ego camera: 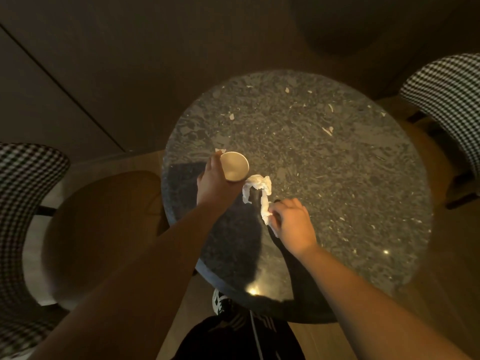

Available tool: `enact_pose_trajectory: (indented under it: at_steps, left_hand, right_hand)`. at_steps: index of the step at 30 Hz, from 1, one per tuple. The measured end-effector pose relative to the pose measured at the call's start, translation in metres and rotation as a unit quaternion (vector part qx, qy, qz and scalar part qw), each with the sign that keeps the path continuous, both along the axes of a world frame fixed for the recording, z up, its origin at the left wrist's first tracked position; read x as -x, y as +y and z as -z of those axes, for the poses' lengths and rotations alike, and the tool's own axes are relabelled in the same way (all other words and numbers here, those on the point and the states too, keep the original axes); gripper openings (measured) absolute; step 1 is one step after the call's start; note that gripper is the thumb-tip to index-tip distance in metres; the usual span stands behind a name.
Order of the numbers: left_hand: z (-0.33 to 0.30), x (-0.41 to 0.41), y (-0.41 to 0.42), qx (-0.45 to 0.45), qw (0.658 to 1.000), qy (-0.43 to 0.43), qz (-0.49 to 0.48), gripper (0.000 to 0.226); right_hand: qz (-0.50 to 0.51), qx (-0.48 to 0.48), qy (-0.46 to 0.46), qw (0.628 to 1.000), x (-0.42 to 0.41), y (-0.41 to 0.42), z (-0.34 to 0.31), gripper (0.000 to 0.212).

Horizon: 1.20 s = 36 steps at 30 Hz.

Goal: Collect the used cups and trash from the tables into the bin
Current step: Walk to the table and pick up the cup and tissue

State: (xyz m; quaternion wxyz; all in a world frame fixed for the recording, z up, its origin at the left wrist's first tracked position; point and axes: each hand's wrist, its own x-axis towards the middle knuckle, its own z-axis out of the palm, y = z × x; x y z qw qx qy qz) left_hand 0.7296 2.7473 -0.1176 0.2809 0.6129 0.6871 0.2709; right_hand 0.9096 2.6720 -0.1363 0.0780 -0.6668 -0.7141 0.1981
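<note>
Chair point(23, 193) w/ check fabric at far left; left hand point(213, 183) grips cup point(234, 166), held upright over round table point(337, 178). Just right of cup, right hand point(293, 224) pinches one end of crumpled tissue point(257, 188). Pickup step looks underway; next prob. bunch tissue, carry both to bin, which isn't in view.

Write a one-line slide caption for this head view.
Left hand grips a paper cup; right hand pinches a crumpled tissue over the round table.
</note>
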Motion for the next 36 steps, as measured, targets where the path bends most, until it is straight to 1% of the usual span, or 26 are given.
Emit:
enact_pose_trajectory:
  at_steps: [5,7,9,12,14,15,18,19,21,23,25,27,29,30,34,36]
  left_hand:
    - [0.001,0.015,-0.01,-0.034,0.998,0.004,-0.045,0.085]
    - [0.003,0.022,-0.016,-0.039,0.998,0.006,-0.058,0.085]
    - [0.004,0.028,-0.02,-0.035,0.997,0.007,-0.066,0.085]
    - [0.004,0.034,-0.022,-0.016,0.997,0.007,-0.075,0.085]
    - [0.004,0.038,-0.021,-0.009,0.997,0.006,-0.076,0.085]
    - [0.004,0.039,-0.021,-0.007,0.997,0.007,-0.076,0.085]
    - [0.002,0.042,-0.019,-0.008,0.997,0.008,-0.078,0.085]
    - [0.001,0.043,-0.019,-0.008,0.997,0.007,-0.077,0.086]
    - [0.0,0.045,-0.018,-0.005,0.998,0.007,-0.07,0.087]
    - [-0.001,0.046,-0.017,0.002,0.998,0.005,-0.066,0.087]
    - [-0.001,0.048,-0.017,0.006,0.998,0.004,-0.069,0.087]
    - [-0.001,0.05,-0.018,0.011,0.998,-0.001,-0.068,0.086]
    - [-0.001,0.051,-0.019,0.017,0.998,-0.012,-0.063,0.085]
    - [-0.002,0.052,-0.019,0.019,0.998,-0.015,-0.061,0.085]
    - [-0.006,0.051,-0.02,0.015,0.998,-0.008,-0.052,0.084]
    - [-0.011,0.047,-0.02,0.009,0.999,-0.007,-0.042,0.083]
  right_hand:
    - [0.054,-0.093,0.073,0.992,-0.006,0.023,-0.019,0.015]
    - [0.064,-0.111,0.095,0.987,-0.003,0.039,-0.023,0.015]
    - [0.048,-0.097,0.103,0.989,0.003,0.056,-0.022,0.018]
    - [0.005,-0.041,0.112,0.993,0.014,0.077,-0.013,0.019]
    - [0.0,-0.009,0.111,0.994,0.022,0.084,-0.005,0.018]
    - [-0.002,0.004,0.113,0.994,0.025,0.086,-0.001,0.022]
    - [-0.035,0.037,0.137,0.989,0.033,0.088,0.008,0.054]
    - [-0.051,0.039,0.145,0.987,0.035,0.088,0.01,0.061]
    - [-0.088,0.025,0.128,0.988,0.038,0.087,0.014,0.069]
    - [-0.107,0.016,0.101,0.989,0.042,0.085,0.017,0.072]
    - [-0.103,-0.005,0.069,0.992,0.046,0.084,0.02,0.066]
    - [-0.098,-0.038,0.039,0.994,0.048,0.083,0.022,0.048]
    - [-0.09,-0.059,0.034,0.994,0.05,0.084,0.022,0.031]
    - [-0.086,-0.059,0.035,0.994,0.051,0.085,0.022,0.026]
    - [-0.063,-0.055,0.043,0.996,0.048,0.081,0.017,0.024]
    - [-0.047,-0.062,0.063,0.995,0.044,0.078,0.009,0.017]
